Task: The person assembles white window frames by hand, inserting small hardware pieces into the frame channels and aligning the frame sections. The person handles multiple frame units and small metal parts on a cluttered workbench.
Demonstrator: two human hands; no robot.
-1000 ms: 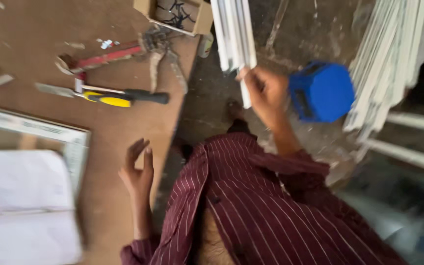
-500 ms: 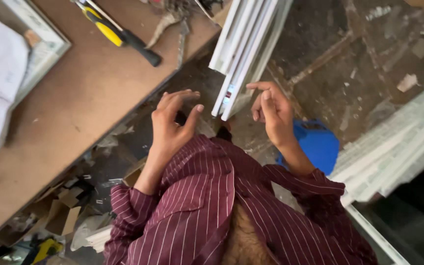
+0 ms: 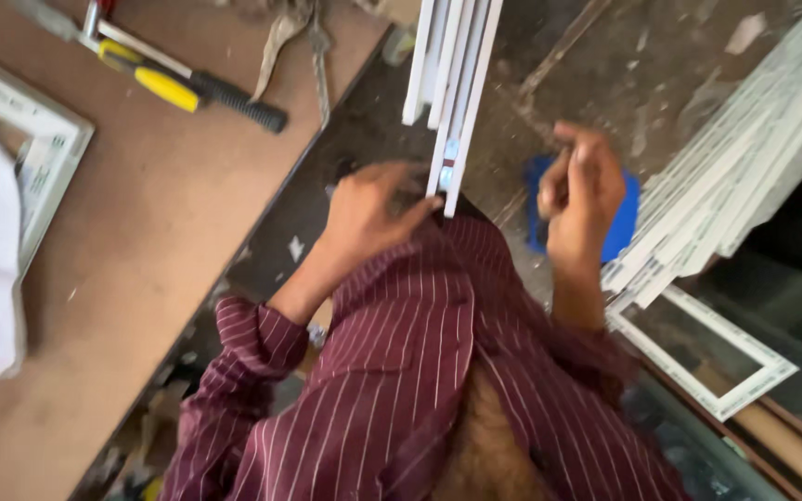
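The left hand grips the near end of the white profile strips. The right hand, fingers loosely curled and holding nothing, hangs above a blue container.

Brown workbench: hammer, pliers, white frame.

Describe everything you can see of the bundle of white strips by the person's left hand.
The white strips are long, thin, flat lengths, plastic by the look of them, lying side by side in a loose bundle. They run from the top edge of the picture down to just above the striped shirt, over the dark, dusty floor beside the brown table. Small grey and blue marks show near the lower ends. The left hand touches those ends; the right hand is apart.
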